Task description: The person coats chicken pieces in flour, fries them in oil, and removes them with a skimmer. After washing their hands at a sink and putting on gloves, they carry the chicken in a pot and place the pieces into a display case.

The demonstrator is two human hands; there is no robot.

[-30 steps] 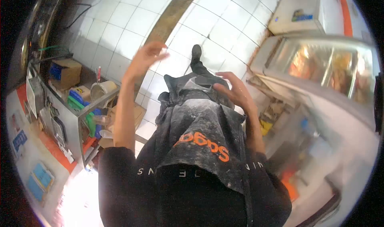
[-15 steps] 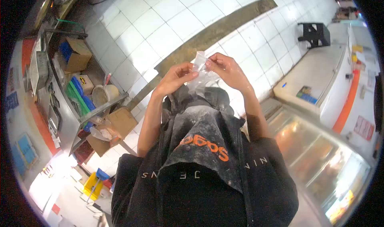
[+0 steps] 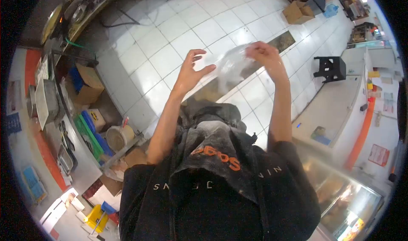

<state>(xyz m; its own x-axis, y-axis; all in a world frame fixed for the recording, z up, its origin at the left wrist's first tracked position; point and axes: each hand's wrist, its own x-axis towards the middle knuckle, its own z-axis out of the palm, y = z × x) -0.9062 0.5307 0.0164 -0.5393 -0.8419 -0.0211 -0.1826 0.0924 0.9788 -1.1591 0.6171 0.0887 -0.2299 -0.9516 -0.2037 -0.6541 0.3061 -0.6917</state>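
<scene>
A thin clear plastic bag [image 3: 233,67] hangs in front of me above the tiled floor, its shape blurred and spread out. My right hand [image 3: 264,56] pinches its upper edge at the right. My left hand [image 3: 193,71] is raised on the other side, thumb and fingers apart, with nothing between them; the bag's blurred left part lies just beyond its fingertips. A black apron [image 3: 212,149] with white dusty marks and orange letters covers my front below both hands.
Left: a steel counter [image 3: 80,156], a cardboard box [image 3: 89,86] and a white bucket [image 3: 115,138] on a shelf. Right: a black stool [image 3: 330,69], a pale chest [image 3: 327,105] and a glass display case [image 3: 340,190]. Another cardboard box [image 3: 297,12] stands farther off.
My hands have moved apart and the left one has let go of the bag. The bag, bunched up before, is now spread out. The view has tilted up, showing more floor.
</scene>
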